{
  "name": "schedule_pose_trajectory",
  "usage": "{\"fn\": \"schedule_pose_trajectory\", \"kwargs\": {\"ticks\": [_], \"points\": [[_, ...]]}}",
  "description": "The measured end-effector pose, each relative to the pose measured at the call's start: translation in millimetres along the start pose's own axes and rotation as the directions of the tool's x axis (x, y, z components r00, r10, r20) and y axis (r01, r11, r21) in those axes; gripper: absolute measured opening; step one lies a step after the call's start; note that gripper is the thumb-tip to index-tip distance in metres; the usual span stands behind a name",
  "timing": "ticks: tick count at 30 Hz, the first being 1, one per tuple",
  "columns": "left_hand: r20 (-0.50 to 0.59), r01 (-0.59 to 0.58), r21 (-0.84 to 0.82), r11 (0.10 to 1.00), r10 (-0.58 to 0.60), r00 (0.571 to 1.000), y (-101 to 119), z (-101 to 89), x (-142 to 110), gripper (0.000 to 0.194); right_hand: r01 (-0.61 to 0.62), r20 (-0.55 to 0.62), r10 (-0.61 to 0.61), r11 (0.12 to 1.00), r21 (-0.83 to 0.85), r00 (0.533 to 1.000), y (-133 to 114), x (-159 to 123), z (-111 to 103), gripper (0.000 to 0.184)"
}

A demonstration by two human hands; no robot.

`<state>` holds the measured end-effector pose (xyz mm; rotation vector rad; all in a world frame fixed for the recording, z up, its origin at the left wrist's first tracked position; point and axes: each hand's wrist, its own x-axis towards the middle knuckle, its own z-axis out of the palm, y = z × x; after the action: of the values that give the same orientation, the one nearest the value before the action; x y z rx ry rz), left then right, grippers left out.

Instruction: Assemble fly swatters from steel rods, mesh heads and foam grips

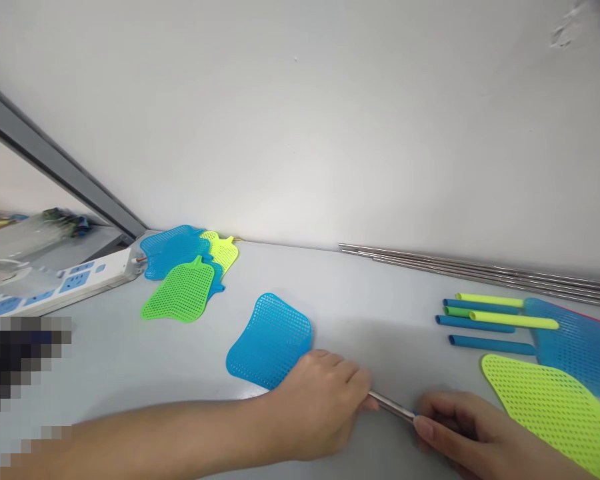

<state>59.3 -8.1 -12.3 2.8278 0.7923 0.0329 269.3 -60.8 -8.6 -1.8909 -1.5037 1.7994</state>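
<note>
My left hand (330, 393) is closed around the neck of a fly swatter, next to its blue mesh head (270, 340). From that fist a metal rod (393, 405) runs right to my right hand (460, 427). My right fingers are closed around the rod's far end, thumb on top. A trace of blue shows there between the fingers, mostly hidden by them. Right of the hands lie several blue, yellow and green handle tubes (513, 323). A yellow swatter head (555, 407) lies beside my right wrist, with a blue swatter head (575, 347) behind it.
Several metal rods (460, 267) lie along the wall at the back right. At the back left, blue, yellow and green swatter heads (180, 293) overlap. A white power strip (80, 280) sits on the left of the grey table (380, 313), near a slanted grey frame bar (55, 160).
</note>
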Motion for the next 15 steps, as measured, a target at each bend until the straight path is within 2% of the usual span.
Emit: {"fn": "schedule_pose_trajectory", "kwargs": {"ticks": [15], "points": [[-0.01, -0.002, -0.003, 1.0, 0.002, 1.0, 0.1, 0.5, -0.2, 0.014, -0.046, 0.085, 0.042, 0.998, 0.05, 0.996, -4.7, -1.3, -2.0, 0.045]]}}
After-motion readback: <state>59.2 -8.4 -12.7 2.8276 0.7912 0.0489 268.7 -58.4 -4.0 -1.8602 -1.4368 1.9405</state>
